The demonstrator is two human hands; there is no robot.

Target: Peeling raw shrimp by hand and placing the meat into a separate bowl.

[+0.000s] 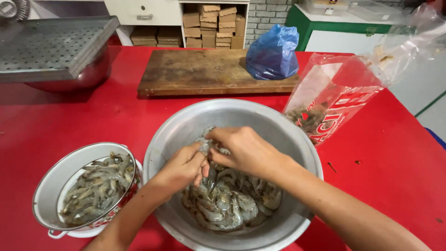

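I'm watching both hands, left hand (183, 166) and right hand (244, 149), pinching one grey raw shrimp (206, 144) over the big round metal basin (176, 135), so drips are landing inside.

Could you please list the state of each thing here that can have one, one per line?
Left hand: pinching a raw shrimp over the metal basin.
Right hand: gripping the same shrimp.
Metal basin: holds a pile of raw shrimp.
White enamel pot: partly filled with shrimp.
Clear plastic bag: open, propped up, scraps inside.
Blue plastic bag: bunched on the wooden cutting board.
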